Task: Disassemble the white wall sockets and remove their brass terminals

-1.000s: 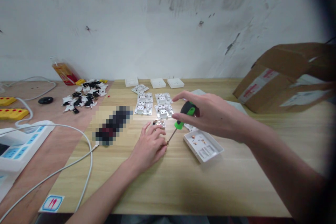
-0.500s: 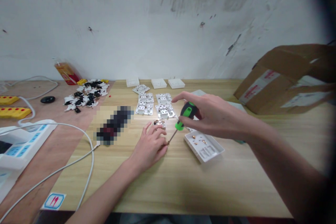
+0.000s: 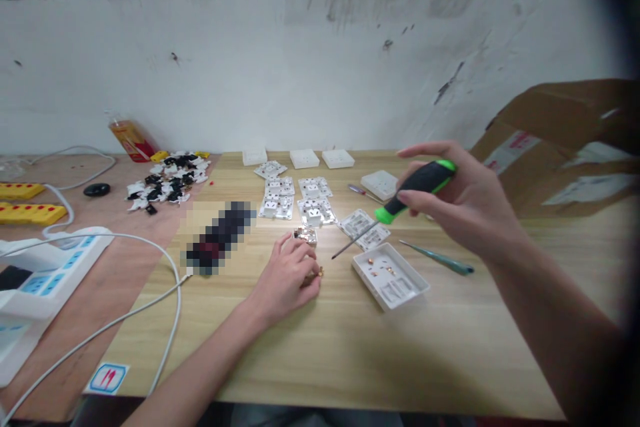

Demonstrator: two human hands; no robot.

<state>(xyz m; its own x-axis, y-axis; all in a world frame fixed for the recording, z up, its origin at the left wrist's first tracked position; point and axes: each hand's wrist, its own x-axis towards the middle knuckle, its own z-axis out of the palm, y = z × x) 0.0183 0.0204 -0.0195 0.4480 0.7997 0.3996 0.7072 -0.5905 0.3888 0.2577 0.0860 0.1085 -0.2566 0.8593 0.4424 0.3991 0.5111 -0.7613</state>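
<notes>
My right hand (image 3: pixel 463 203) grips a black-and-green screwdriver (image 3: pixel 424 188) by its handle, the shaft slanting down to the left. The tip stands apart from my left hand (image 3: pixel 287 273), which rests on the table with fingers curled. A small brass terminal piece (image 3: pixel 321 271) pokes out at the fingertips of that hand; the rest of it is hidden. Just beyond those fingers lies a small white socket part (image 3: pixel 305 235) with brass pieces in it. To the right, a white plastic box (image 3: pixel 391 277) holds several small brass pieces.
Several white socket plates (image 3: pixel 315 211) lie farther back, with white covers (image 3: pixel 304 159) near the wall. A green pen-like tool (image 3: pixel 440 258) and a second screwdriver (image 3: pixel 363 192) lie right. A cardboard box (image 3: pixel 545 147) stands at right; a white cable (image 3: pixel 177 300) crosses the left.
My right hand has moved right and up with the screwdriver, whose tip has left the brass terminal piece. My left hand has stayed almost in place.
</notes>
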